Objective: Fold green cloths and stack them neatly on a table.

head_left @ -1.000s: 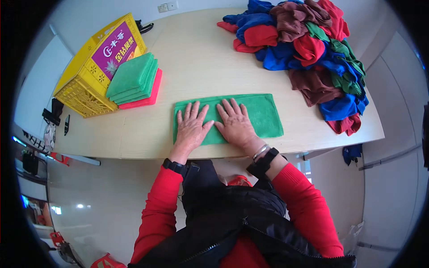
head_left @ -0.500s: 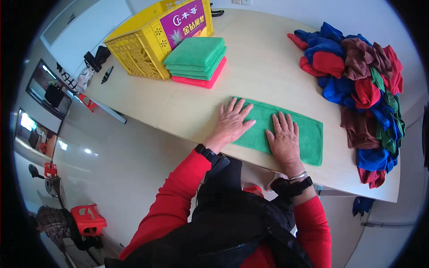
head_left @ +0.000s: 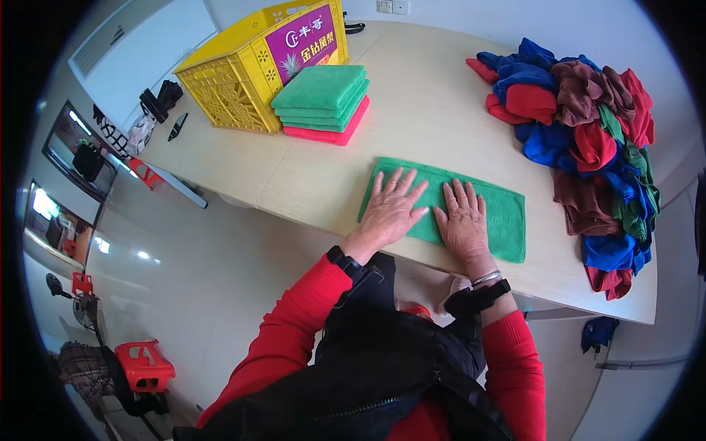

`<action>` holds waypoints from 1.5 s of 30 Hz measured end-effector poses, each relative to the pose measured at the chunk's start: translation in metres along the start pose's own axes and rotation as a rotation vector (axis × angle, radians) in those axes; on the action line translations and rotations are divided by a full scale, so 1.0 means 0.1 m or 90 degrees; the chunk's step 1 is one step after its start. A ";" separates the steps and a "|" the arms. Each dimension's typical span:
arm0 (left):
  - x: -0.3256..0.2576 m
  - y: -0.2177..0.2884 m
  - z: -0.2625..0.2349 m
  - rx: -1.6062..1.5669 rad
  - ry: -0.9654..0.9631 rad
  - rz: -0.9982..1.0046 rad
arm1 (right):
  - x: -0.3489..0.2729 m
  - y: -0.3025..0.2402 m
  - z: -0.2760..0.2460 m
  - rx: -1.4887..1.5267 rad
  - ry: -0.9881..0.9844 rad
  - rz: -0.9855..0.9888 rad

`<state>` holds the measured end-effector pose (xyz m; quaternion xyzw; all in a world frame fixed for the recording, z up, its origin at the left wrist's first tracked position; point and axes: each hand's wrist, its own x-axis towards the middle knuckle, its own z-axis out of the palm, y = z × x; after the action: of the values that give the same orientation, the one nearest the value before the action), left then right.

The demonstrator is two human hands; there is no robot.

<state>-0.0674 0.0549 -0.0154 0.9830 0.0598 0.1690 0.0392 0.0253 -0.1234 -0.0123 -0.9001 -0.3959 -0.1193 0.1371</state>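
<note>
Pale wood-look bench [head_left: 419,95], green towel [head_left: 504,218] flattened under two hands

Laid flat in a rectangle, the green towel lies at the near edge of the bench. The left hand [head_left: 387,218] rests palm-down on its left part, the right hand [head_left: 465,229] palm-down nearer its middle; the fingers of both are extended and slightly spread, grasping nothing. Farther left stand folded green towels [head_left: 320,92] stacked on red-pink folded towels [head_left: 332,135], just beside a yellow plastic crate [head_left: 228,92]. To the right sprawls a loose heap of blue, red, brown and green cloths [head_left: 577,151]. Beyond the bench's far edge, wall sockets [head_left: 392,7] show; on the floor [head_left: 220,294] at near left stands a red plastic stool [head_left: 145,353].
</note>
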 end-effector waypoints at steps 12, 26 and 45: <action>0.05 -0.06 0.16 0.011 -0.013 0.052 | 0.09 -0.04 0.21 0.008 0.042 -0.011; 0.01 0.02 0.07 -0.006 -0.056 0.053 | -0.30 0.99 -0.07 -0.090 0.048 0.149; 0.15 0.23 0.29 -0.035 -0.001 0.113 | -0.06 0.23 0.11 -0.075 0.018 0.046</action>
<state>-0.0407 0.0330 -0.0358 0.9832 -0.0321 0.1724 0.0508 0.0398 -0.1391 -0.0276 -0.9186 -0.3534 -0.1498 0.0938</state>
